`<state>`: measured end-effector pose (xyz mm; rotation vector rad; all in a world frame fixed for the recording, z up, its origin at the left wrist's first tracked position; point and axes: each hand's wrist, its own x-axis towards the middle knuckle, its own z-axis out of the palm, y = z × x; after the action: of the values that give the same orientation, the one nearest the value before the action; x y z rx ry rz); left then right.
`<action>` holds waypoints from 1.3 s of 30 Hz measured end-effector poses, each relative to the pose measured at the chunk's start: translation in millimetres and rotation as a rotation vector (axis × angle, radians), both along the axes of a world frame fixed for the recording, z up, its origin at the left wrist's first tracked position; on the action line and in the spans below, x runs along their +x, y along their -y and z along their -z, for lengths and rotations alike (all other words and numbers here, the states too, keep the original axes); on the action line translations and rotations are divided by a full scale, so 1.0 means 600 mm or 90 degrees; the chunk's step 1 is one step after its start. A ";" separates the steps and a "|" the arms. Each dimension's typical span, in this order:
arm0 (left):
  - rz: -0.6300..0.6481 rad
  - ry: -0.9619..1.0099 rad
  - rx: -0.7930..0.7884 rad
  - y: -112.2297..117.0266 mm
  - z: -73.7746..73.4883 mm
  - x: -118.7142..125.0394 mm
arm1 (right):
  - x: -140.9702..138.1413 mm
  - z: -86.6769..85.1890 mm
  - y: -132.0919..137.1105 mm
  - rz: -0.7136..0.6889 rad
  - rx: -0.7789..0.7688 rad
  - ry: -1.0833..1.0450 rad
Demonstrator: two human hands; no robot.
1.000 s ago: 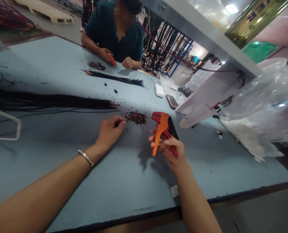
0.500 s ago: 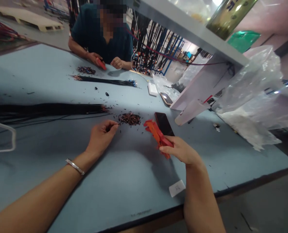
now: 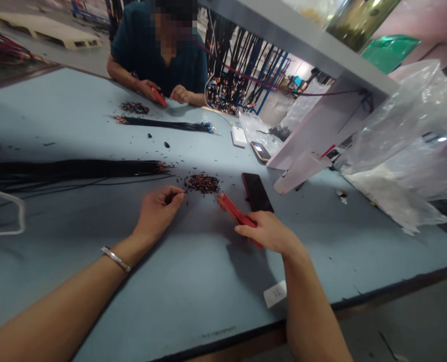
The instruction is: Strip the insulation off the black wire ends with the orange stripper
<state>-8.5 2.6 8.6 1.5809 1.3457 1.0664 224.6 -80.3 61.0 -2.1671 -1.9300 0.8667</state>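
My right hand [image 3: 270,234] is closed around the handles of a red and orange wire stripper [image 3: 233,210], which lies low over the blue table [image 3: 193,281] with its head pointing toward a small heap of stripped wire bits [image 3: 201,183]. My left hand [image 3: 158,208] rests on the table with its fingers pinched on a thin black wire end [image 3: 181,192] just left of that heap. A long bundle of black wires [image 3: 72,170] stretches away to the left.
A black phone [image 3: 257,192] lies right beside the stripper. Farther back are a second phone [image 3: 261,151], a white box [image 3: 239,136] and clear plastic bags [image 3: 400,146] under a grey shelf [image 3: 306,50]. Across the table a co-worker [image 3: 159,50] handles another wire bundle [image 3: 163,124].
My right hand has turned over and lowered the stripper from upright to nearly flat on the table, moving it left toward the heap. My left hand stays pinched in place.
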 end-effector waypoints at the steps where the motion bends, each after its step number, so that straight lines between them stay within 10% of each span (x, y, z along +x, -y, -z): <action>1: -0.001 0.001 0.000 0.000 0.001 0.000 | -0.004 0.004 -0.008 0.016 0.002 -0.012; 7: -0.006 0.006 0.002 0.000 0.002 0.002 | 0.012 0.019 -0.022 0.097 0.033 -0.219; 18: 0.008 0.007 0.006 0.000 0.005 0.000 | -0.016 0.000 -0.004 -0.032 0.059 0.157; 25: 0.004 0.003 0.013 0.000 0.005 0.001 | -0.010 0.014 -0.030 0.082 0.138 0.132; 39: 0.022 -0.011 0.025 -0.002 0.011 0.000 | -0.031 0.021 -0.024 -0.009 0.118 0.266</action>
<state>-8.8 3.9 2.3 1.6404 1.3106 1.0667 206.2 -65.7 48.3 -2.3616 -2.0989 0.2281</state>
